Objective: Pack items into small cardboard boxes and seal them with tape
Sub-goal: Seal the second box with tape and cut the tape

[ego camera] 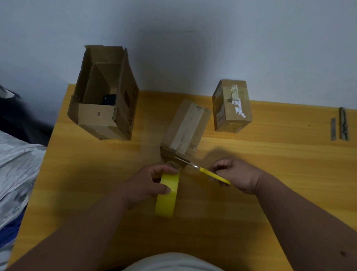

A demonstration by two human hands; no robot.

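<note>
Near the middle of the yellow worktop [256,163], the left hand [145,186] curls its fingers and thumb round a roll of yellow tape [167,195] held on edge, while the right hand [234,174] grips yellow-handled scissors [200,169], their blades reaching to the tape strip at the near end of a small taped box [186,129]. A second sealed box [232,106] stands towards the far edge, and a larger open carton [104,95] sits at the far left corner.

Dim, bluish indoor light; a soft head-shaped shadow falls on the wall [170,40] above the yellow table [277,164]. Focus soft throughout; wide-angle lens bends table edges outward; no glare
</note>
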